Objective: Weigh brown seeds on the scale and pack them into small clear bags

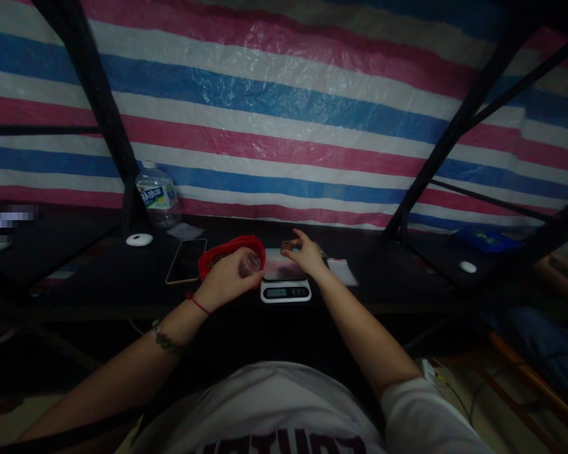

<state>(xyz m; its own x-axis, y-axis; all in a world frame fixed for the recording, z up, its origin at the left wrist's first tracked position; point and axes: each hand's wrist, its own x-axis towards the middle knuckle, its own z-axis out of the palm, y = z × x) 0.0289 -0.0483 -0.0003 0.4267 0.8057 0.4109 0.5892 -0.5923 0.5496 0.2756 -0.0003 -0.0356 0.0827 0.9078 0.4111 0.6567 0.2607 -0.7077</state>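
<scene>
The small white kitchen scale (285, 287) stands on the dark table (383, 277), near its front edge, and I use it as the landmark for all places. The left hand (227, 277) is just to the left of the scale and is closed around a small clear plastic cup (249, 263), which it holds tilted with the opening toward the scale. The right hand (303, 252) is over the back part of the scale platform; its fingers are bent loosely and some small dark brown pieces (288, 245) are at the fingertips, but I cannot tell if it really pinches them or only touches them. Behind the left hand, to the left of the scale, there is a red basket (231, 247). Further left of the scale a phone (186, 260) lies flat with a dark screen, then a round white object (139, 239), and behind them a clear water bottle (157, 200) stands upright. To the right of the scale, just beside the right wrist, lies 1 small clear bag (343, 271). Behind everything hangs a tarp (284, 113) with red, white and blue stripes.
</scene>
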